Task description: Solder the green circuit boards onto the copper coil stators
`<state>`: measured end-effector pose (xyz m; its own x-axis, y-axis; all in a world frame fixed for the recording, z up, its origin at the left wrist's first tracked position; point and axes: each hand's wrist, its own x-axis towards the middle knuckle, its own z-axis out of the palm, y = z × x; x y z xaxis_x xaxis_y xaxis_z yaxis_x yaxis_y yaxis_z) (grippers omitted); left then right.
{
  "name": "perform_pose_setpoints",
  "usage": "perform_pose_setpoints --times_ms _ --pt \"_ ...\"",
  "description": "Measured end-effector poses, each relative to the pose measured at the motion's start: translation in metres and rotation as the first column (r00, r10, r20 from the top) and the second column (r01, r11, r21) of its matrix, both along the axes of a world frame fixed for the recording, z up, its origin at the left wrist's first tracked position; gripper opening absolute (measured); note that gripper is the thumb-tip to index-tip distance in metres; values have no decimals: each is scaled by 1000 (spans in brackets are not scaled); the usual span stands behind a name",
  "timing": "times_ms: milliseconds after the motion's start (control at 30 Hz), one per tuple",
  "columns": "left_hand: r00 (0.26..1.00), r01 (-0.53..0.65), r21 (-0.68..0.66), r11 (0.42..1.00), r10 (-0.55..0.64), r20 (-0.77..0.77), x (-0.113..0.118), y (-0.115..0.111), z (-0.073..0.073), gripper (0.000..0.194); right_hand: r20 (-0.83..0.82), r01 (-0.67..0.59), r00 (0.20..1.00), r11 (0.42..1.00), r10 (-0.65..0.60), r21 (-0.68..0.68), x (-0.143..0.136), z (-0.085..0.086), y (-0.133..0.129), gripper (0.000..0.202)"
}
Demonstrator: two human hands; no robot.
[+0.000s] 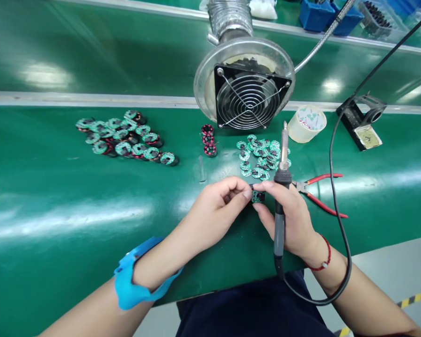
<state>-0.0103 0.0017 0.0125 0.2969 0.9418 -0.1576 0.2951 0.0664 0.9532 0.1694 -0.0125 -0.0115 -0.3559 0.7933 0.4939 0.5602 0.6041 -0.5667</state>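
Observation:
Near the front of the bench, my left hand (219,206) pinches a small green circuit board (258,196) with black parts at its left edge. My right hand (291,215) has its forefinger and thumb about the board's right side. A soldering iron (279,224) is held in that same hand, its metal tip pointing away from me. Just beyond my fingers lies a loose cluster of round green circuit boards (263,152). Three red-and-black motor coils (209,139) stand in a column to the left of it. What lies under my fingertips is hidden.
Coils topped with green boards (122,135) stand grouped at the left. A fume extractor fan (250,100) hangs over the back. Tape roll (307,124), iron stand (361,119) and red-handled pliers (323,192) are at the right. The iron's black cable (337,201) loops past my right arm.

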Motion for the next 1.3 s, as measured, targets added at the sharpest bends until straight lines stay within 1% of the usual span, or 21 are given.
perform_pose_setpoints --times_ms 67,133,167,233,267,333,433,500,567,633,700,733,800,900,1000,1067,1100,1133,1200,1267,1300 --pt "987 48 204 978 -16 -157 -2 2 -5 13 -99 40 994 999 -44 -35 5 0 2 57" --pt "946 187 339 922 -77 -314 -4 4 -12 27 -205 79 974 993 -96 -87 10 -1 5 60" --pt "918 261 356 897 -117 -379 -5 5 -16 30 -241 87 964 989 -113 -117 12 -2 6 61" --pt "867 347 325 880 -168 -470 -3 7 -23 21 -265 70 957 983 -114 -172 15 -3 7 61" --pt "849 357 307 882 -169 -501 -2 7 -26 14 -263 46 960 981 -96 -191 16 -3 7 61" --pt "828 325 301 896 -116 -549 3 4 -31 4 -242 -10 969 975 -45 -221 15 -3 6 61" --pt "796 264 343 901 -3 -605 12 -3 -35 3 -205 -95 978 961 42 -259 12 -4 5 61" --pt "778 246 366 897 42 -627 15 -6 -37 3 -194 -131 978 952 79 -277 10 -5 4 60" --pt "779 266 358 895 19 -627 13 -5 -35 2 -193 -132 978 952 80 -275 9 -5 5 59" --pt "803 322 326 889 -74 -591 4 0 -31 8 -210 -101 977 961 46 -259 10 -5 6 58" --pt "819 387 296 873 -178 -545 -8 8 -27 20 -237 -61 972 967 1 -247 12 -5 8 58" --pt "814 405 292 867 -196 -547 -13 12 -27 23 -248 -46 969 968 -17 -246 13 -5 8 59" --pt "793 402 308 863 -160 -587 -20 18 -29 21 -253 -27 967 968 -39 -249 15 -5 9 59" --pt "791 331 378 865 -36 -611 -19 25 -40 12 -224 -19 974 967 -39 -252 16 -7 9 59" --pt "848 194 477 857 97 -520 -13 28 -48 14 -200 -19 979 970 -31 -243 14 -8 8 60" --pt "887 93 515 852 164 -431 -12 29 -47 16 -193 -19 981 972 -27 -234 13 -8 7 59" --pt "906 63 509 858 165 -389 -12 28 -44 16 -190 -23 982 973 -22 -231 12 -7 7 59" --pt "926 62 486 872 131 -354 -12 26 -40 18 -190 -28 982 974 -16 -227 12 -7 7 59" --pt "951 162 420 893 -27 -309 -12 21 -32 22 -200 -35 980 975 -9 -219 12 -7 7 58" --pt "922 325 379 866 -201 -330 -10 17 -27 34 -224 -24 974 976 -26 -217 12 -7 7 58" --pt "896 384 369 846 -245 -370 -8 15 -26 36 -237 -10 971 976 -42 -216 13 -7 8 57"
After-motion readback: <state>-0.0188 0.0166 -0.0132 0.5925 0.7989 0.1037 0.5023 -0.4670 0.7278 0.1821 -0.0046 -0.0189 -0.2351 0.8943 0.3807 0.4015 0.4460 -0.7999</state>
